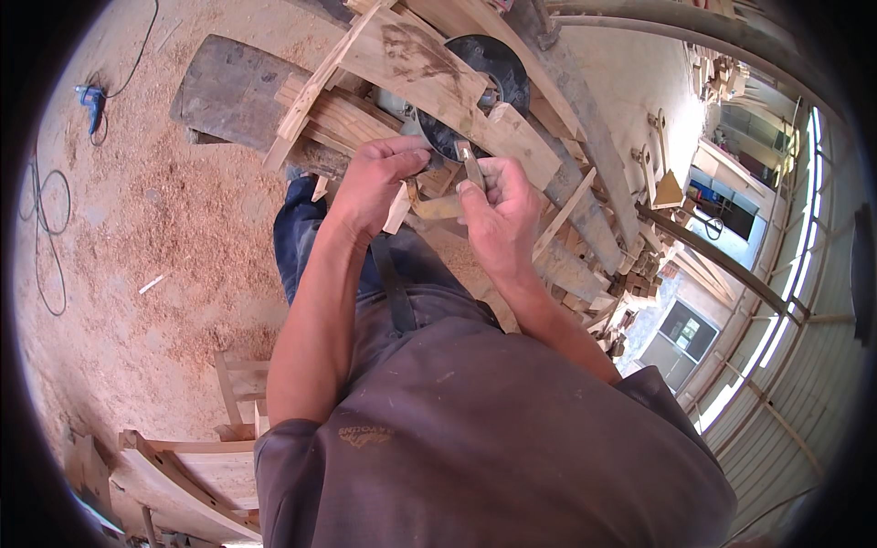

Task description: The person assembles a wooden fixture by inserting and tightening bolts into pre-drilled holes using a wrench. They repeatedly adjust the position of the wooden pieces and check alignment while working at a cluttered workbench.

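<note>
In front of my body, my right hand (501, 205) is closed around a narrow, flat metal piece (471, 167) with a worn brownish face, its upper end pointing at a dark round disc (498, 57). My left hand (379, 178) is pinched just left of the disc's lower edge; whatever its fingertips hold, if anything, I cannot make out. A pale wooden board (416, 68) with dark stains lies across the disc and hides part of it. Below the hands is a yellowish curved part (438, 208), partly covered.
Wooden strips (338, 123) and a weathered plank (233, 87) lie at the upper left. Wood shavings (174, 210) cover the floor. A blue power drill (91, 102) with its cord sits far left. Wood offcuts (639, 283) are heaped right, and a wooden frame (183, 475) stands lower left.
</note>
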Demonstrator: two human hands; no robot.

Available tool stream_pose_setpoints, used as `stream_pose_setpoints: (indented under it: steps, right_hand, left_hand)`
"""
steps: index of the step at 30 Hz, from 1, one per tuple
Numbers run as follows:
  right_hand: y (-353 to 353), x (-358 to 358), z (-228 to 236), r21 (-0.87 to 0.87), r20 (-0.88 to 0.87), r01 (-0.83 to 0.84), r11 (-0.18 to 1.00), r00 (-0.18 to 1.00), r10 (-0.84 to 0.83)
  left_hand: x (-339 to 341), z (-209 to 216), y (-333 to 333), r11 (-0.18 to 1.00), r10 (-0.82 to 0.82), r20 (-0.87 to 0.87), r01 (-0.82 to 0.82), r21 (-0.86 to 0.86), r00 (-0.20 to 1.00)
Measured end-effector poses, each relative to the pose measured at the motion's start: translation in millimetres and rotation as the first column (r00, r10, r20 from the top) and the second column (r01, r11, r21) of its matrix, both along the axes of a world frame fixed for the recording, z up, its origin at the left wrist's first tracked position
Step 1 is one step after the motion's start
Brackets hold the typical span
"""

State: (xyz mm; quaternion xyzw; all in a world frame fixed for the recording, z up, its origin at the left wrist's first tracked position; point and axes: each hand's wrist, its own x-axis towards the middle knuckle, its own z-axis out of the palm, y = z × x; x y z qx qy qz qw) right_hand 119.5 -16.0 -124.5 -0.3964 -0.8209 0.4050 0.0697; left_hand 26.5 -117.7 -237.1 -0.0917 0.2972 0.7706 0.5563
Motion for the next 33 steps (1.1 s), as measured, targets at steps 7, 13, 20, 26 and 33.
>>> stream_pose_setpoints:
  steps: [7, 13, 20, 26, 33]
  right_hand:
    - [1, 11, 4, -0.053, -0.001, -0.002, 0.999, 1.0, 0.002]
    - [-2, 19, 6, -0.1, -0.005, 0.009, 0.995, 1.0, -0.009]
    - [1, 26, 5, -0.257, -0.017, 0.067, 0.964, 0.997, -0.074]
    - [15, 40, 16, -0.591, 0.007, 0.144, 0.794, 0.985, -0.173]
    - [-3, 59, -27, -0.963, 0.047, 0.162, 0.214, 0.886, -0.461]
  left_hand:
    - [7, -4, 7, 0.992, 0.125, 0.076, -0.126, 0.008, 0.989]
    - [17, -4, 17, 0.956, 0.283, 0.025, -0.28, -0.085, 0.959]
    - [7, 39, 0, 0.933, 0.061, -0.262, -0.148, -0.327, 0.963]
    - [-8, 73, -91, 0.853, -0.411, -0.589, 0.065, -0.518, 0.696]
    - [-28, 131, -109, 0.744, -0.605, -0.488, 0.228, -0.629, 0.629]
